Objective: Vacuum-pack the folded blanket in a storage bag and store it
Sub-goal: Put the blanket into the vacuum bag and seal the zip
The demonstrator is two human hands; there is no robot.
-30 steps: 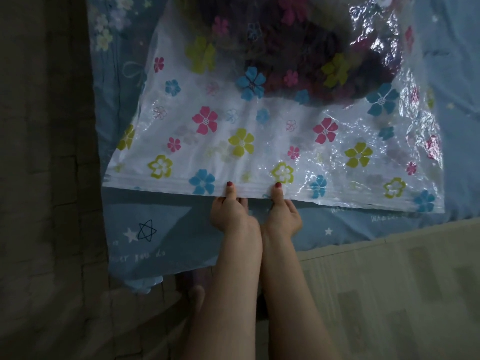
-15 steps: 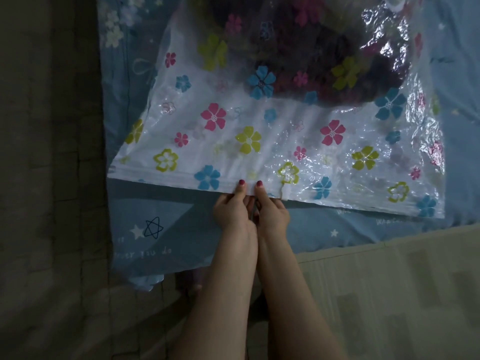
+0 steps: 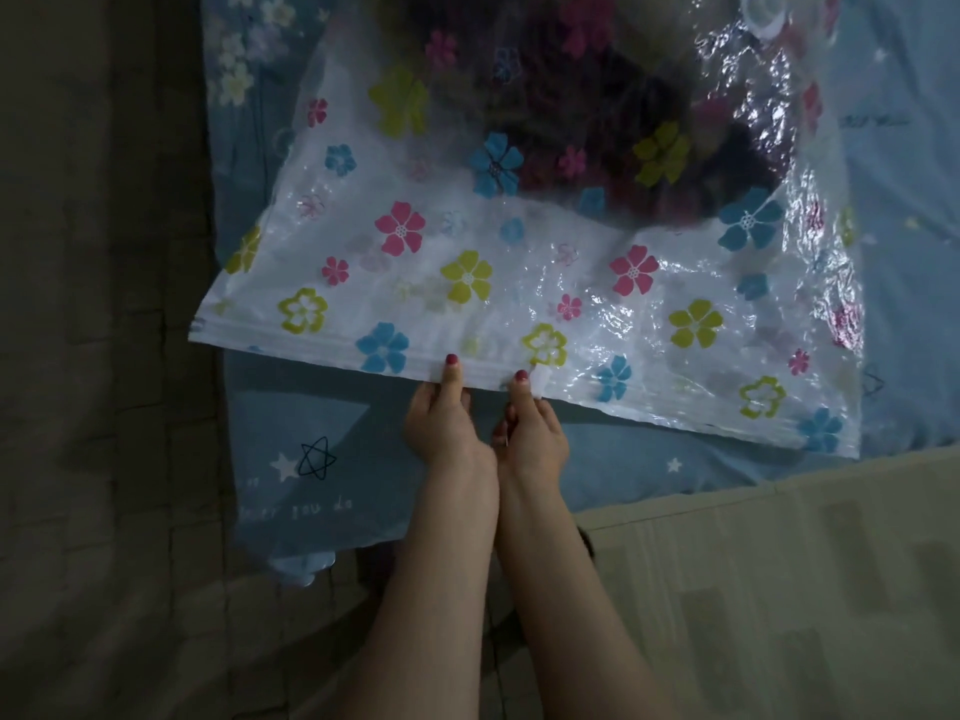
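One dark folded blanket (image 3: 613, 111) is seen inside one clear flower-printed plastic storage bag (image 3: 493, 283) laid on a blue bedsheet (image 3: 332, 433), its zip edge at 6 o'clock pinched by the left hand (image 3: 447, 423) and right hand (image 3: 530, 428), side by side, the right on a small white slider clip (image 3: 540, 379).

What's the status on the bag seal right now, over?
Left hand and right hand both pinching the storage bag at its zip edge. Blanket inside. White slider clip by right thumb. Nothing in the way.

Head view, steeply down, close
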